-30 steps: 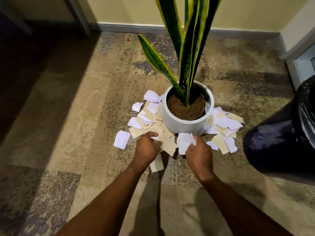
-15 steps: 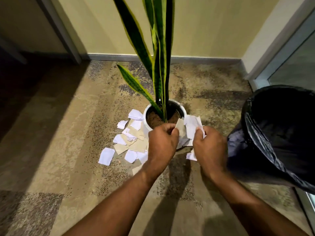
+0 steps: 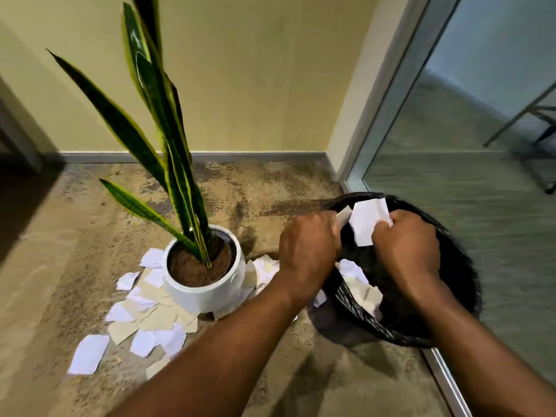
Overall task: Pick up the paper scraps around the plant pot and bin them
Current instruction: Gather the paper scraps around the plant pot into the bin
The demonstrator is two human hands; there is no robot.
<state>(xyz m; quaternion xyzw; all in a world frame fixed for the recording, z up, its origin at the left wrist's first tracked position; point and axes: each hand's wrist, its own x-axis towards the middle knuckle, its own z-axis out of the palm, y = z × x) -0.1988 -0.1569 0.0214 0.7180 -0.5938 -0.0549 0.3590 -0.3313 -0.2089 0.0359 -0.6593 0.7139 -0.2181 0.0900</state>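
Right grip, fingers curled, pinches a white scrap over the mouth of the black bin at centre right of the frame. Left grip, just beside it, is balled round a second scrap, of which only an edge shows. Both hover above the bin's opening, where dropped pieces lie against the mesh wall. At lower centre-left the white plant pot stands on the mottled carpet, a snake plant rising from its soil. Paper scraps, white and tan, ring the pot's near and left sides, some touching its base. One white piece lies apart toward the lower left. More show between pot and bin, partly hidden by the left forearm. A glass door fills the right of the frame.
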